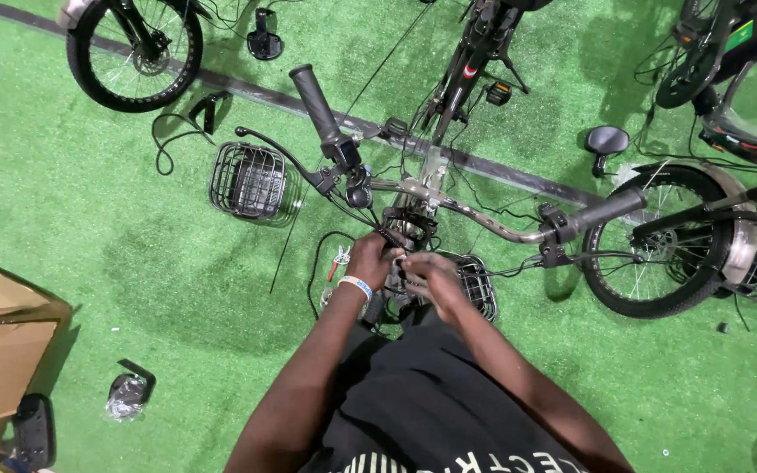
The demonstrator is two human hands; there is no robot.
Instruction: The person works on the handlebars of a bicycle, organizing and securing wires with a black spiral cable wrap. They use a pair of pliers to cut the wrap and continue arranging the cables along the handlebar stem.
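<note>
Green turf floor, bicycles all around. Both hands meet at the cables (pixel 396 238) just under the handlebar (pixel 466 210), whose long axis runs left to right. The left hand (pixel 371 260) and right hand (pixel 431 276) are curled shut on the cables, equally near.

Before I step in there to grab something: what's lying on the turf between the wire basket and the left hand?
In the head view, red-handled pliers and a loose black cable lie between the wire basket and the left hand.
</note>
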